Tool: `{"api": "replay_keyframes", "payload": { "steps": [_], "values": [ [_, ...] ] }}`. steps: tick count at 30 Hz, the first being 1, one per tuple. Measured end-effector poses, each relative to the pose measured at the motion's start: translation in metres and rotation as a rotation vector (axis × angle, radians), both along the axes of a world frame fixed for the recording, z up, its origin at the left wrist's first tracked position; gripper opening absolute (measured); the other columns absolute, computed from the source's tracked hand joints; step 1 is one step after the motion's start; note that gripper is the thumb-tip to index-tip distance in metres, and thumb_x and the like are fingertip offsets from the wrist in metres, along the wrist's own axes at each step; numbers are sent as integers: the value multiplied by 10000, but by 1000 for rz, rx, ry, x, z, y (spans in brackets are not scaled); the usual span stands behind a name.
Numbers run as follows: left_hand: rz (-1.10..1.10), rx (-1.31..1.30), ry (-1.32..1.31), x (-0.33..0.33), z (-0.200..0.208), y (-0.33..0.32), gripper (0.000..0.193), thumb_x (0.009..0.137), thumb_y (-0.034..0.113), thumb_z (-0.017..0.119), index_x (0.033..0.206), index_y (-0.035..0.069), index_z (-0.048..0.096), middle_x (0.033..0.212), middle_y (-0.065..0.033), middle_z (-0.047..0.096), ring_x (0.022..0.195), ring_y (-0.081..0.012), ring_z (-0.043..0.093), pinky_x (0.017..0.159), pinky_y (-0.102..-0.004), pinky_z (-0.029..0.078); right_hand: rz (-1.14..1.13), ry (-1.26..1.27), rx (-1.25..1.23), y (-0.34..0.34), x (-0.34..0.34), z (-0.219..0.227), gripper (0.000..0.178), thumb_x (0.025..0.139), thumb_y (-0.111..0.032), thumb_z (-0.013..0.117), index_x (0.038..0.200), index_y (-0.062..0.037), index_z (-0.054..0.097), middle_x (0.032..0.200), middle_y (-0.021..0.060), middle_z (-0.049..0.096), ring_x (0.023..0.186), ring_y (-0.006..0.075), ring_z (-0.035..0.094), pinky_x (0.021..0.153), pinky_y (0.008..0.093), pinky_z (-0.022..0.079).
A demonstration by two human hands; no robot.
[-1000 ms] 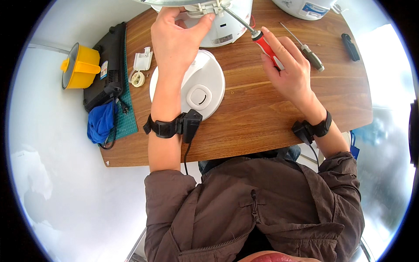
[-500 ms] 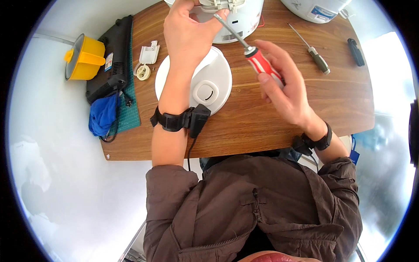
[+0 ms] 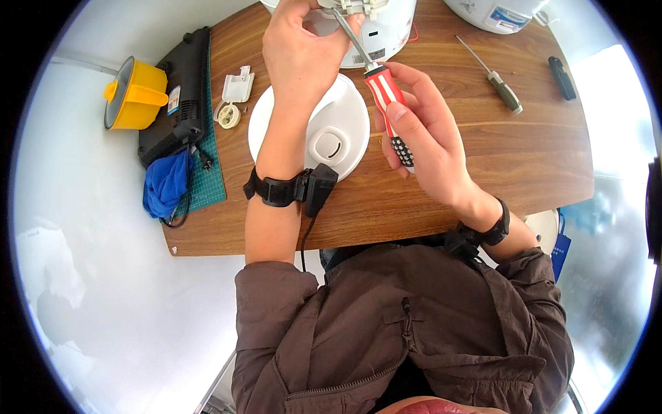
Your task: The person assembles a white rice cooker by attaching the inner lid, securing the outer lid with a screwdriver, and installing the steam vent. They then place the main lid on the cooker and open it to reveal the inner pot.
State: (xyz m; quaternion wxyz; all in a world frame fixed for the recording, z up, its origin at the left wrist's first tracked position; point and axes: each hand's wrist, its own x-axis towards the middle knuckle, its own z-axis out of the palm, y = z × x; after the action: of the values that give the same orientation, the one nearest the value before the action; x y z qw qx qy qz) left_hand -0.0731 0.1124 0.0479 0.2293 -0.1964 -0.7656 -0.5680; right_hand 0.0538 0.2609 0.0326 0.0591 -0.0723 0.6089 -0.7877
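Note:
In my right hand (image 3: 434, 134), the fingers are wrapped round a screwdriver (image 3: 383, 93) with a red, white and dark star-patterned handle. Its metal shaft points up and left, and its tip is at a pale plastic hinge-like fitting (image 3: 365, 7) on a white rounded appliance (image 3: 389, 38). My left hand (image 3: 303, 58) grips this fitting between thumb and fingers, partly cut off by the top edge. Whether the tip sits in a screw is too small to tell. Below my left hand, partly covered by that forearm, lies a white round lid (image 3: 352, 114) with a raised vent cap.
Left of the lid are small white plastic parts (image 3: 238, 86). Farther left, a flat black appliance (image 3: 183, 103), a yellow pot (image 3: 143, 100) and a blue cloth (image 3: 165, 186) crowd a green mat (image 3: 212, 183). Another screwdriver (image 3: 505, 90), a black object (image 3: 562, 78) and a white container (image 3: 483, 14) are at the right.
My right hand has moved left and turned the screwdriver more upright, bringing its tip up to the fitting. My left hand keeps its grip, nearly unmoved.

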Motion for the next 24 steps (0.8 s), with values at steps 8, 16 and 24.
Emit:
{"api": "replay_keyframes", "payload": {
  "steps": [8,16,24],
  "values": [
    [9,-14,-5,4,5,3,267,813,25,813,1050,-29,703,960,-103,754,860,-169,699,794,-314,539,-72,-24,-133,-18,6,0,420,1089,-163,457,1470,-10,368,936,46,586,552,68,503,443,216,381],
    [29,-35,-2,2,3,1,266,810,36,819,1041,-28,704,952,-103,751,850,-171,690,784,-319,536,-144,-53,-188,-35,13,1,443,1092,-181,466,1484,-3,361,958,70,605,544,92,529,426,223,371],
    [11,-20,6,2,3,1,272,811,49,819,1048,-26,708,959,-105,751,859,-173,693,787,-322,536,-182,-35,-204,-45,13,-2,440,1096,-180,457,1482,5,355,961,83,603,536,105,534,421,230,358]
  ]
}}
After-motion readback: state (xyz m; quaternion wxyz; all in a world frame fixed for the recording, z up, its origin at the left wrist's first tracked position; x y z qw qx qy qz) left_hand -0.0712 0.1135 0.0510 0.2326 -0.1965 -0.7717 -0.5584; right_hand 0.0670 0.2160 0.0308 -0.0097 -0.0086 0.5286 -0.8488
